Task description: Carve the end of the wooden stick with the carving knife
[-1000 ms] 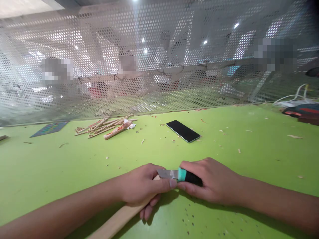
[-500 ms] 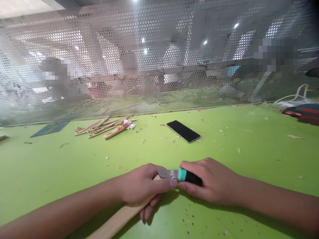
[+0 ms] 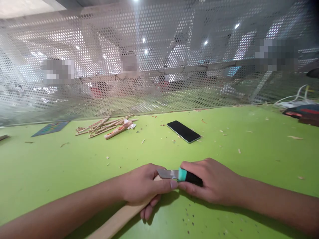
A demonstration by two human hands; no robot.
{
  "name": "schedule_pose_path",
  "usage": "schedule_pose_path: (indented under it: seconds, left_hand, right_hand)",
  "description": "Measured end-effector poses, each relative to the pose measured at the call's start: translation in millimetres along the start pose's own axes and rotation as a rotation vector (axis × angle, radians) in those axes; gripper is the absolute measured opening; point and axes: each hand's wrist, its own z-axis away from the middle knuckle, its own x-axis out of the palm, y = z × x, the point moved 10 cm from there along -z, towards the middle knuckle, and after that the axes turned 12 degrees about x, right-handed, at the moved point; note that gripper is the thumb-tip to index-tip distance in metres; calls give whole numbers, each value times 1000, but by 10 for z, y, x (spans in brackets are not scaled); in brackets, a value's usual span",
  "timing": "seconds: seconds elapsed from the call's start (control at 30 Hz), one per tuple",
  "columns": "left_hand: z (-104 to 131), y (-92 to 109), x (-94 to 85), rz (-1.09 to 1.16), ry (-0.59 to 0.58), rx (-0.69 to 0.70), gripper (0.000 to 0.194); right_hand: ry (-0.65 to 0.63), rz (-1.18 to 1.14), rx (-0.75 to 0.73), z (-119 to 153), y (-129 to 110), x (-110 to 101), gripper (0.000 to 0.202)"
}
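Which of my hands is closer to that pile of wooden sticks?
Left. Your left hand, gripping the pale wooden piece, is nearer you than the pile and slightly right of it; your right hand, on the knife, is much farther right.

Cut off at bottom: wooden stick point(image 3: 121, 216), partly hidden by left hand point(image 3: 143, 186). Hidden within right hand point(image 3: 213, 181): end of knife handle point(image 3: 193, 178). Cut off at right: dark, red-marked object point(image 3: 305, 111). Blurred behind perforated screen point(image 3: 154, 26): shapes point(image 3: 98, 90) too unclear to name.
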Motion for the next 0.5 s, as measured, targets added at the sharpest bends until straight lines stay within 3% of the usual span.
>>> schedule_pose_path:
  seconds: [0.27, 0.5]
  left_hand:
    - [3, -23, -32, 6, 23, -4, 40]
    - [-5, -40, -64, 28, 112, 5, 38]
  right_hand:
    - [-25, -13, -5, -6, 5, 34, 44]
    - [26, -37, 131, -41, 82, -43, 49]
